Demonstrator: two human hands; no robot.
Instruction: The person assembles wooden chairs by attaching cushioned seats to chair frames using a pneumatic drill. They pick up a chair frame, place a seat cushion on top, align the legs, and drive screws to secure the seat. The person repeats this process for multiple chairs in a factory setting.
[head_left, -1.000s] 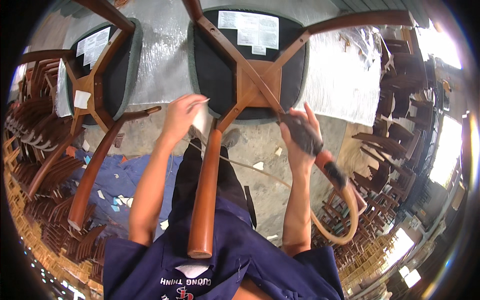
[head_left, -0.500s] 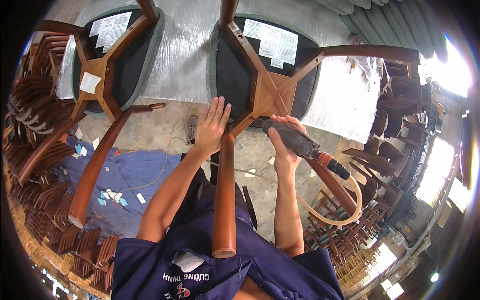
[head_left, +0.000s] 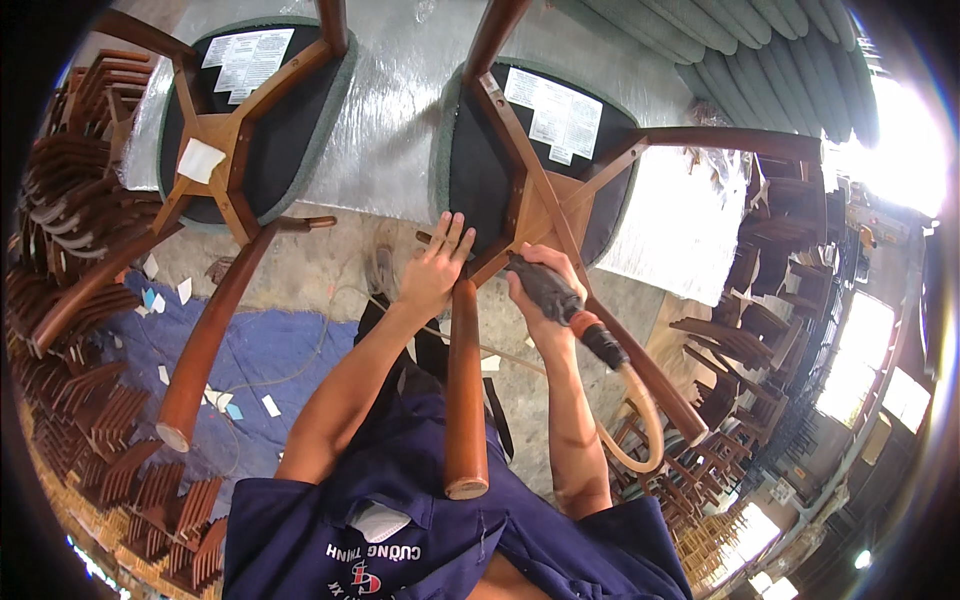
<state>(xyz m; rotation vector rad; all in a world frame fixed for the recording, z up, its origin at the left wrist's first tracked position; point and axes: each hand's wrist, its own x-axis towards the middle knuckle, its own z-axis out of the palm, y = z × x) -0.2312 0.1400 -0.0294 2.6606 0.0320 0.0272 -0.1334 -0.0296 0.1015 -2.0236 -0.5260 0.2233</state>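
Chair, upside down on the silver-wrapped table, seat down, legs up toward the camera. Left hand lies flat on the frame, fingers spread, right where the near leg meets the seat. Right hand sits just beside it, fist wrapped tight round a dark air tool, its tip at the wooden crosspiece. A tan hose loops away from the tool. Second chair lies upturned to the left.
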